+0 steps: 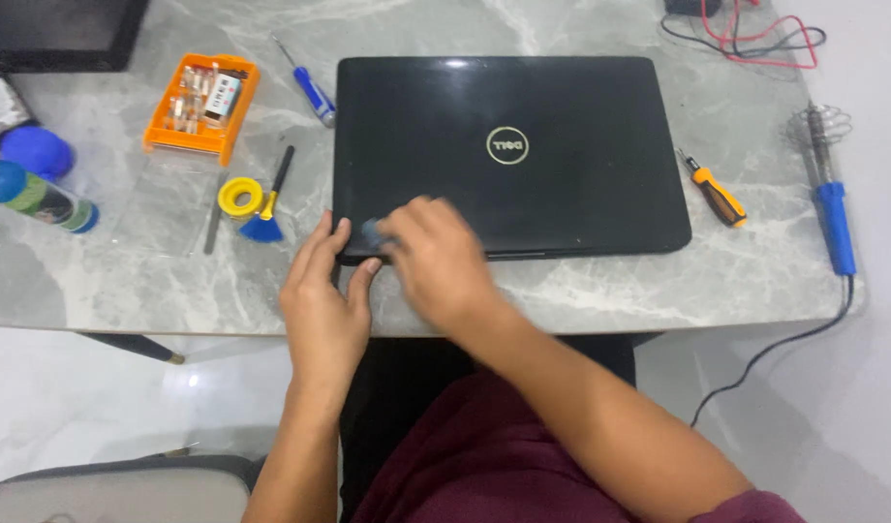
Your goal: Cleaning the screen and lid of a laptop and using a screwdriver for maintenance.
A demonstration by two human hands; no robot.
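Laptop lid (511, 155) glossy black plastic; table (174, 281) polished grey marble; bit case (201, 103) orange plastic.

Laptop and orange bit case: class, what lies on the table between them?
In the head view, a blue-handled screwdriver lies between the laptop and the orange bit case.

an orange bit case (201, 104) lies left of a closed black laptop (508, 155) with a round silver emblem (507, 145).

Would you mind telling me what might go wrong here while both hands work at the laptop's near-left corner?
1. The closed black laptop lies near the table edge; pushing at its corner might slide it.
2. The right hand is blurred, moving over the glossy lid, and may scratch it.
3. The left hand could get pinched at the corner.
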